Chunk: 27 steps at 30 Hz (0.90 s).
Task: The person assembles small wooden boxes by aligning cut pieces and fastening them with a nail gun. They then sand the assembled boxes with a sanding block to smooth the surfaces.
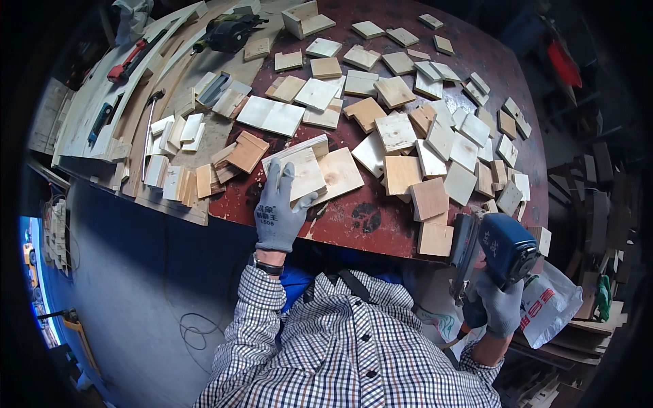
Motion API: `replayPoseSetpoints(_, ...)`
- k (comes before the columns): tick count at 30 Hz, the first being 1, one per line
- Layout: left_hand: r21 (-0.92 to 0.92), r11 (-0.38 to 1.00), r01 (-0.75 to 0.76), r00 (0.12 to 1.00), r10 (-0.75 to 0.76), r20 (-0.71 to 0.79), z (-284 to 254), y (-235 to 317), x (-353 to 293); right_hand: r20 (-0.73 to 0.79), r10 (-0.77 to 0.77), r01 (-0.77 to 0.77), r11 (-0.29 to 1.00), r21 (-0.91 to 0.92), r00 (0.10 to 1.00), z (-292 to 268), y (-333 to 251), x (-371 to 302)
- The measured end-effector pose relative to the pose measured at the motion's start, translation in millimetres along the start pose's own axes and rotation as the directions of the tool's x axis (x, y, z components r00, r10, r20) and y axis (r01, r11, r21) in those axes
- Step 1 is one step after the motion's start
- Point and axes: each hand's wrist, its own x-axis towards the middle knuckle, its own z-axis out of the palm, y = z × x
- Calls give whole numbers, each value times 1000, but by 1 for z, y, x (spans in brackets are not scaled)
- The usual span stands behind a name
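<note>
Hammer is seen at ten o'clock in the view. Near the centre, toward nine, the gloved left hand is laid on a square wooden piece, fingers extended over its top and thumb splayed beside its front corner. The piece is set near the front edge of the red desk, toward eleven. It is judged light, stiff and not easily broken, best held by two opposite edges. Toward one and two o'clock, loose wooden blocks are scattered. Between three and four, a blue power tool is gripped from below by the gloved right hand; it is judged rigid and heavy, so a full wrap round its handle is called for. At four, a plastic bag is seen.
</note>
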Motion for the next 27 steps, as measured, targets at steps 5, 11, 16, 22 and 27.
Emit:
replayPoseSetpoints(5,-84,996,13,998,-8,64,-6,-8,-5,287,-10,46,992,-118,958,22,-39,14)
replayPoseSetpoints(11,-144,982,125,992,-122,32,-15,5,-6,626,21,214,930,-299,780,100,-91,70)
replayPoseSetpoints(16,-269,957,110,993,-120,-20,-8,0,-9,769,-171,475,859,-189,616,173,-105,120)
replayPoseSetpoints(22,-338,919,205,970,-236,-52,-11,5,-5,822,31,522,758,-390,569,221,-109,148)
replayPoseSetpoints(27,-349,900,260,963,-270,20,-16,6,-5,778,175,421,759,-497,603,228,-127,134)
